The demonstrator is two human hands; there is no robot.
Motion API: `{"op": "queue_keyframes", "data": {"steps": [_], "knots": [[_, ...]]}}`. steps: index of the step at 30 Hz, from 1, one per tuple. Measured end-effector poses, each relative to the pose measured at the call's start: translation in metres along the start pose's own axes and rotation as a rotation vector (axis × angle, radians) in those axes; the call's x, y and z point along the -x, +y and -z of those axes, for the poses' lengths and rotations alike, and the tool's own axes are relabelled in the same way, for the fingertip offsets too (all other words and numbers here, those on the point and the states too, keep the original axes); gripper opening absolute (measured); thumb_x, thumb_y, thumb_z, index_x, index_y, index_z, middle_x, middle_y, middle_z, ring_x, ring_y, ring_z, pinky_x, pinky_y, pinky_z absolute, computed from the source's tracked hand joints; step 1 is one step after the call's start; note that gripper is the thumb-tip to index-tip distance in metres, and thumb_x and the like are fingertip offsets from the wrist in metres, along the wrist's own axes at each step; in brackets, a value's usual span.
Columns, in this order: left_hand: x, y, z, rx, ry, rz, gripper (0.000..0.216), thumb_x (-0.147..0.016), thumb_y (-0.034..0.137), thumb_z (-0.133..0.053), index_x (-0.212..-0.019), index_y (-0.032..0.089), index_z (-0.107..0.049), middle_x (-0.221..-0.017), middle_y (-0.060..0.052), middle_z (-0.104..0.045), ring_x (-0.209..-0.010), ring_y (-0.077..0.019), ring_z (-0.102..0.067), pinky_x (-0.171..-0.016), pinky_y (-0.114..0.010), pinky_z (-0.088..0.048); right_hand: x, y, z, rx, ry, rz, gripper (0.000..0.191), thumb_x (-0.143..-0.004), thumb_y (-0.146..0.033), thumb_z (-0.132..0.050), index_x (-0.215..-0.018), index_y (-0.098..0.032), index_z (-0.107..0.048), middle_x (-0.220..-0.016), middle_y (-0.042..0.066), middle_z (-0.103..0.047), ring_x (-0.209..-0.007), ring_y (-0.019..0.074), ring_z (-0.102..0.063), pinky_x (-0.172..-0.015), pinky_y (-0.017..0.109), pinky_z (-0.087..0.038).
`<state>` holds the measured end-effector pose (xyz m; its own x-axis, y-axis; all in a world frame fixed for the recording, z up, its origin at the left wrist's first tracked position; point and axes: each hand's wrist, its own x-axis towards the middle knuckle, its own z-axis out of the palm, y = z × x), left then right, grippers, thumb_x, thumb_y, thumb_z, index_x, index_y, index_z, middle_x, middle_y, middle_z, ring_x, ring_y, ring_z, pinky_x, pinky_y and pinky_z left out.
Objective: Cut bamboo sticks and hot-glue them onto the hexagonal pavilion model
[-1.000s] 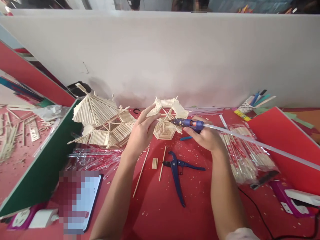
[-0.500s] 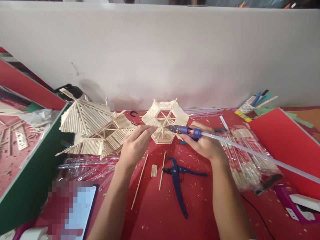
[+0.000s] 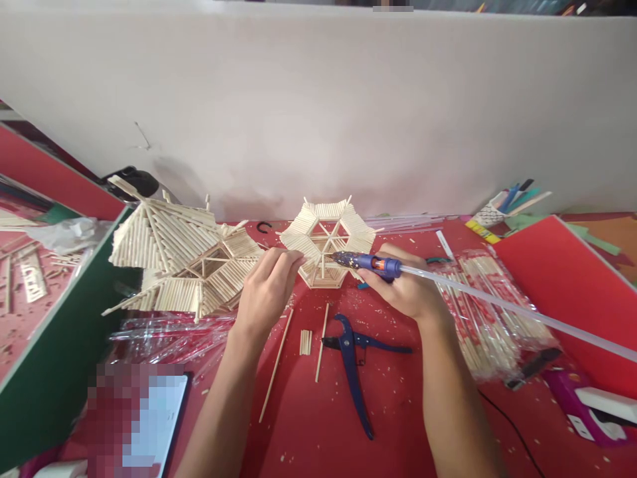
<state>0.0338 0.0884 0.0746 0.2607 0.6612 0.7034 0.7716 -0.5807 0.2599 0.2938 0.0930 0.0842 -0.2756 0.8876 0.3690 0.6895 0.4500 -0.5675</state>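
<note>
The stick frame (image 3: 312, 247) stands near the middle of the bench's (image 3: 298, 431) far edge. The right hand (image 3: 405, 282) grips the glue gun (image 3: 368, 262), nozzle at the frame. The left hand's (image 3: 266, 292) fingertips bunch beside it; whether they pinch anything, I cannot tell. Nearer the front edge lies the cutter (image 3: 350, 362).

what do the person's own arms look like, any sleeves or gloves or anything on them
The left grip and right grip are ordinary human hands, five-fingered in build, with no gloves. The left forearm and right forearm taper toward the wrists and are bare to the frame's edge: no sleeve, watch or bracelet shows.
</note>
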Motion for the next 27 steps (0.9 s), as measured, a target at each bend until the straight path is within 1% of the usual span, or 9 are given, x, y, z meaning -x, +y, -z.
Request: {"op": "queue_keyframes", "data": {"steps": [4,7,9,12,16,20,24,27], "knots": [[0.0,0.003,0.0,0.006,0.007,0.009,0.012,-0.098,0.01,-0.058,-0.105,0.017,-0.065,-0.095,-0.005,-0.07,-0.087,-0.0132,-0.065,-0.079,-0.025,-0.053,0.0,-0.001,0.002,-0.012,0.021,-0.009,0.04,-0.094,-0.05,-0.061,-0.067,-0.022,-0.05,-0.068,-0.001,-0.051,-0.059,0.0123,-0.048,-0.055,0.029,-0.034],[0.0,0.007,-0.001,-0.008,0.014,-0.001,0.014,-0.096,0.008,-0.059,-0.104,0.017,-0.066,-0.097,-0.005,-0.069,-0.089,-0.0146,-0.065,-0.08,-0.027,-0.053,-0.001,-0.002,0.002,-0.001,0.017,0.016,0.039,-0.095,-0.05,-0.06,-0.069,-0.022,-0.052,-0.071,-0.001,-0.053,-0.059,0.012,-0.048,-0.056,0.029,-0.034],[-0.001,0.01,-0.002,-0.021,0.027,-0.008,0.013,-0.096,0.008,-0.059,-0.103,0.017,-0.066,-0.096,-0.006,-0.068,-0.089,-0.0155,-0.064,-0.08,-0.028,-0.053,-0.002,-0.002,0.002,-0.003,0.01,0.026,0.037,-0.096,-0.049,-0.059,-0.071,-0.022,-0.054,-0.073,0.0,-0.055,-0.059,0.0119,-0.048,-0.056,0.029,-0.035],[-0.001,0.014,-0.005,-0.035,0.02,-0.028,0.01,-0.095,0.01,-0.061,-0.102,0.016,-0.065,-0.092,-0.006,-0.067,-0.086,-0.0164,-0.063,-0.078,-0.029,-0.053,-0.002,-0.002,0.002,-0.012,0.013,0.014,0.036,-0.095,-0.05,-0.06,-0.072,-0.022,-0.055,-0.072,-0.001,-0.054,-0.059,0.0121,-0.049,-0.056,0.029,-0.034],[0.001,0.015,-0.007,-0.049,-0.013,-0.063,0.008,-0.095,0.01,-0.062,-0.097,0.018,-0.063,-0.089,-0.004,-0.067,-0.082,-0.0164,-0.062,-0.077,-0.029,-0.052,-0.001,-0.001,0.003,-0.024,0.009,-0.022,0.039,-0.094,-0.05,-0.062,-0.07,-0.022,-0.05,-0.068,-0.002,-0.05,-0.058,0.012,-0.048,-0.055,0.029,-0.033],[0.002,0.013,-0.003,-0.064,0.002,-0.105,0.012,-0.093,0.009,-0.062,-0.097,0.02,-0.061,-0.088,-0.002,-0.069,-0.078,-0.0155,-0.063,-0.075,-0.029,-0.051,-0.001,-0.001,0.005,-0.079,0.004,-0.046,0.039,-0.093,-0.048,-0.064,-0.069,-0.023,-0.047,-0.066,-0.003,-0.048,-0.058,0.0117,-0.047,-0.055,0.029,-0.032],[0.0,0.012,0.0,-0.07,0.027,-0.114,0.012,-0.093,0.009,-0.062,-0.099,0.019,-0.06,-0.088,-0.003,-0.07,-0.076,-0.0152,-0.063,-0.073,-0.029,-0.05,-0.001,-0.001,0.01,-0.149,-0.029,-0.041,0.038,-0.093,-0.045,-0.064,-0.069,-0.023,-0.046,-0.068,-0.003,-0.048,-0.06,0.0118,-0.047,-0.056,0.029,-0.034],[-0.001,0.012,0.001,-0.075,0.025,-0.101,0.012,-0.094,0.008,-0.059,-0.1,0.018,-0.06,-0.089,-0.004,-0.07,-0.078,-0.0162,-0.064,-0.073,-0.03,-0.049,0.0,0.0,0.012,-0.181,-0.091,-0.047,0.036,-0.093,-0.046,-0.063,-0.071,-0.023,-0.049,-0.069,-0.003,-0.05,-0.062,0.0128,-0.049,-0.058,0.03,-0.036]]}}
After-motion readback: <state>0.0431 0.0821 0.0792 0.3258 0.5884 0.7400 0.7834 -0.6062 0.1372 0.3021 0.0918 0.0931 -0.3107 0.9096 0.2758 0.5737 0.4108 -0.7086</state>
